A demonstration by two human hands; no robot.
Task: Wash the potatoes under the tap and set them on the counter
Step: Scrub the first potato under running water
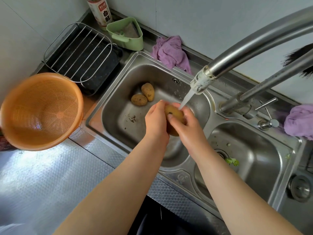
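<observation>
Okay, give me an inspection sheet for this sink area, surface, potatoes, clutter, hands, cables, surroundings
Surface: patterned steel counter around a double sink; dirt specks on the left basin floor.
Job's things: one potato held under the running tap; two more potatoes lie touching at the back of the left basin.
Clutter: orange colander, wire rack, green sponge holder, bottle, two purple cloths, green scraps in the right basin, loose drain plug.
Grippers: left hand and right hand both closed on the potato.
Cables: nothing seen.
Surroundings: pale wall behind; dark brush bristles at the right edge.
</observation>
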